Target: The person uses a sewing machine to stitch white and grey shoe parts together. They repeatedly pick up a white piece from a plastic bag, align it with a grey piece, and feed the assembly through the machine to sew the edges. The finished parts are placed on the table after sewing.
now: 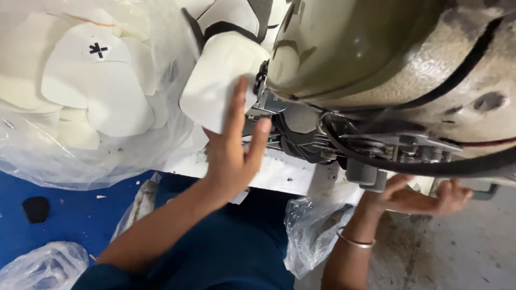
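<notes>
We see our left hand (232,156) in the middle of the frame, fingers spread open and pressing flat on a white, rounded piece of cut foam fabric (217,80), which lies just above the hand and runs under the head of the grey-green industrial sewing machine (376,48) at upper right. Our right hand (416,196), at lower right, wears a thin metal bangle (355,241) and curls around a part beneath the machine. At upper left, a clear plastic bag of white cut pieces (97,96) rests on the white desk (279,174).
</notes>
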